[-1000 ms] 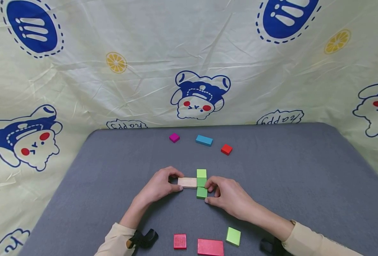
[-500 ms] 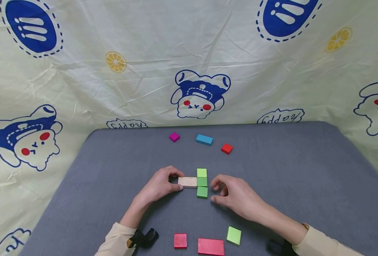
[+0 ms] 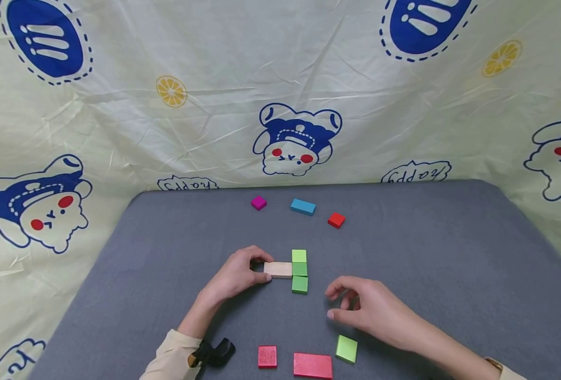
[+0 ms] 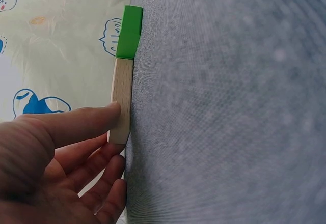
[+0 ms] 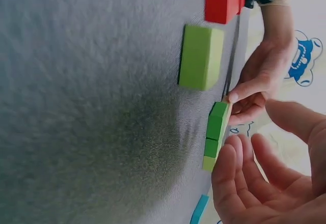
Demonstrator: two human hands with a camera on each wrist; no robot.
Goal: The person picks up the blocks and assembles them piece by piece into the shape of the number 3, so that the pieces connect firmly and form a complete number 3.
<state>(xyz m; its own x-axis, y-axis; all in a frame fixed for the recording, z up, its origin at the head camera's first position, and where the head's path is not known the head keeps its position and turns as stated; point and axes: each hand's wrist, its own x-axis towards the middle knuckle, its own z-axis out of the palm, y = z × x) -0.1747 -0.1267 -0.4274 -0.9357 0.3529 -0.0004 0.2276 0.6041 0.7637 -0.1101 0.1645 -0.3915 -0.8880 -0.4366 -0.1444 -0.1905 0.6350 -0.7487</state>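
Note:
My left hand (image 3: pixel 236 274) pinches the left end of a plain wooden block (image 3: pixel 280 270) between thumb and fingers; the block lies flat on the table. Against its right end stands a column of three green blocks: a light green one (image 3: pixel 299 256) at the far end, a green one (image 3: pixel 300 269) in the middle and another green one (image 3: pixel 300 285) nearest me. To the right of the column my right hand (image 3: pixel 375 309) hovers, fingers loosely bent and holding nothing. The right wrist view shows a gap between thumb and fingers.
A loose light green block (image 3: pixel 346 349) lies near my right hand. Beside it are a long red block (image 3: pixel 312 366) and a small red block (image 3: pixel 267 357). Farther back lie a magenta block (image 3: pixel 259 203), a blue block (image 3: pixel 303 207) and a red block (image 3: pixel 336 220) on the grey table (image 3: pixel 176 227).
My right hand has let go of the green blocks and moved away, rightward and toward me. The left hand has stayed on the wooden block, and the blocks keep their places.

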